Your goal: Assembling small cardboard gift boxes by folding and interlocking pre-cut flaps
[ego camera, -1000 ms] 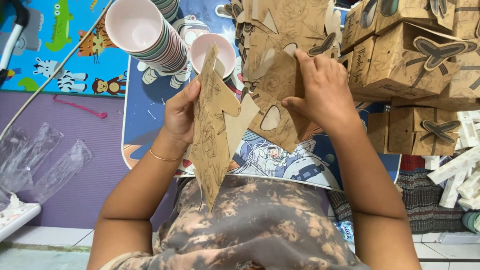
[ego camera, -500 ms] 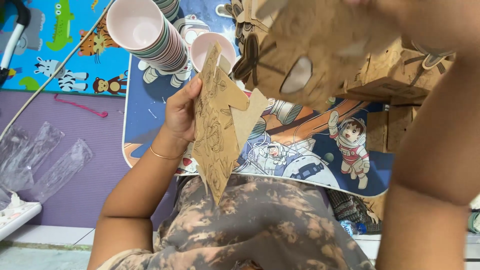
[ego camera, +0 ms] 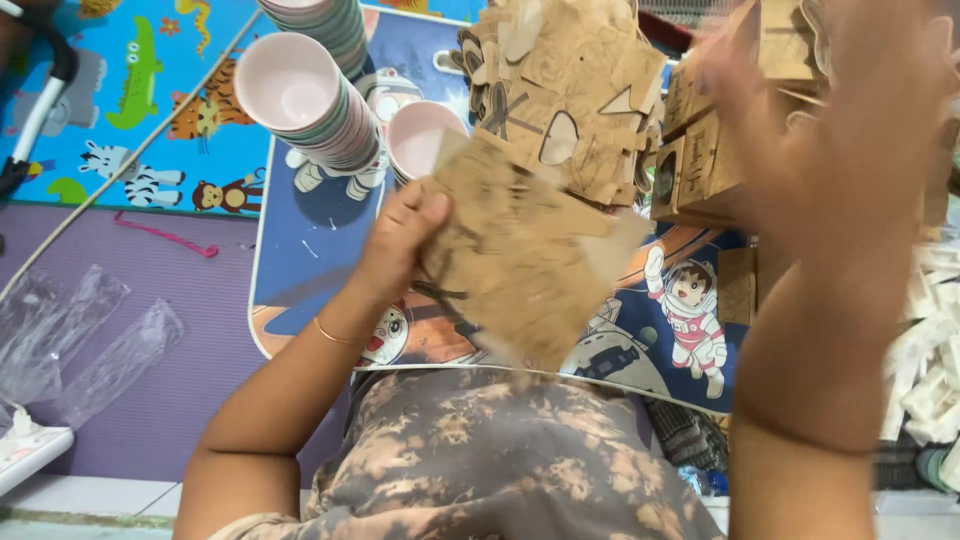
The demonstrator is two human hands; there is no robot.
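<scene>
The left hand (ego camera: 405, 240) is gripping a flat brown die-cut cardboard sheet (ego camera: 520, 265) by its edge, tilting it above the small cartoon-printed table (ego camera: 300, 290). The right hand (ego camera: 850, 130) is hovering blurred near a stack of folded brown cardboard boxes (ego camera: 700, 160); whether it is grasping anything cannot be told. Stacked pink paper cups (ego camera: 310, 100) are lying behind.

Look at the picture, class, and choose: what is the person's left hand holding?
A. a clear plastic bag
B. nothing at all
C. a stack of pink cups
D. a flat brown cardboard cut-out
D: the left hand grips the edge of a flat brown cardboard cut-out, raised above the cartoon-printed table.
</scene>
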